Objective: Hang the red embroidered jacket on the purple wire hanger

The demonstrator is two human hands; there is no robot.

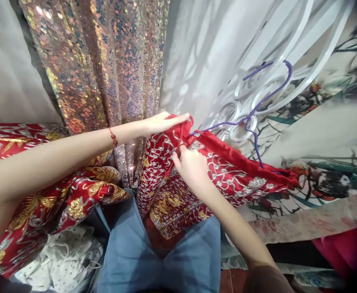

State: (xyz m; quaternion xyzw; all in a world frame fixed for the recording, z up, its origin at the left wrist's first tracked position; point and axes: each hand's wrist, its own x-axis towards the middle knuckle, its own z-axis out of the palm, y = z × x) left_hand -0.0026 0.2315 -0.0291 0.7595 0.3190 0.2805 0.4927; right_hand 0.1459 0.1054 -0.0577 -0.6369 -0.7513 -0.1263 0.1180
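Note:
A red embroidered skirt-like garment [227, 167] with silver and gold patterns hangs from a purple hanger [266, 95], its waist edge stretched across the hanger's lower part. My left hand [164, 123] grips the garment's top left corner, thumb stretched along the edge. Just below it, my right hand [193, 166] pinches a thin red cord [181, 138] that loops up at that corner. The fingertips of my right hand are partly hidden. On my left wrist is a red string bracelet [114, 138] with beads.
Another red and gold embroidered cloth [77, 199] lies at left, above a white dotted cloth [62, 258]. A sequined curtain-like fabric [126, 73] hangs ahead. White curved metalwork [306, 49] stands at right, before floral-print fabric [325, 175]. My blue-trousered legs [163, 260] are below.

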